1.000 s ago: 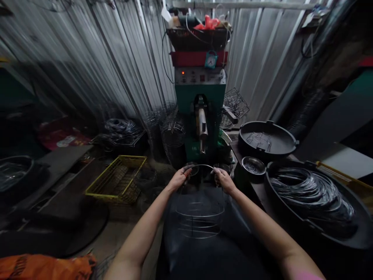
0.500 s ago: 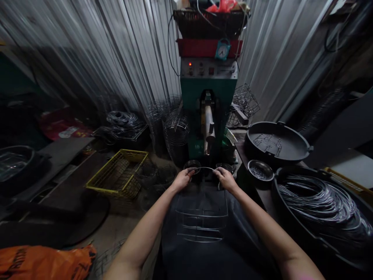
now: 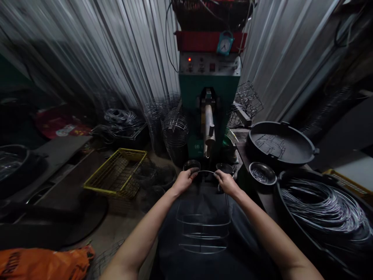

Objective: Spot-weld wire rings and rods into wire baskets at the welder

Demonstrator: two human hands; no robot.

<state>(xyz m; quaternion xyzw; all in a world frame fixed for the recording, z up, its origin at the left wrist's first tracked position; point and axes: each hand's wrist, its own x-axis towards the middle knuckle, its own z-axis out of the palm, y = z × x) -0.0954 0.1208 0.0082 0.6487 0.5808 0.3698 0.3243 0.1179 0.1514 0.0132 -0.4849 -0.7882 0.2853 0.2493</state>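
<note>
My left hand (image 3: pixel 185 180) and my right hand (image 3: pixel 226 181) pinch the two sides of a thin curved wire (image 3: pixel 206 171), which arches between them. Both hands are in front of and below the metal arm (image 3: pixel 209 124) of a green machine (image 3: pixel 192 93). Behind my left hand is a small round bowl (image 3: pixel 191 165), and another bowl (image 3: pixel 225 168) is behind my right hand. A wire frame (image 3: pixel 203 235) with several curved bars rests on my dark-clad lap, between my forearms. The lower part of the wire piece between my hands is too dark to make out.
Left of the machine are a yellow wire basket (image 3: pixel 116 171), stacked wire baskets (image 3: pixel 175 128) and an orange bag (image 3: pixel 43 263). On the right are a round black tray (image 3: pixel 301 146), a bowl of small metal pieces (image 3: pixel 262 174) and a large tub of wire rings (image 3: pixel 323 204).
The view has tilted and moved slightly nearer the machine. Both hands still hold the curved wire, now slightly lower in view. The wire frame on my lap appears lower too.
</note>
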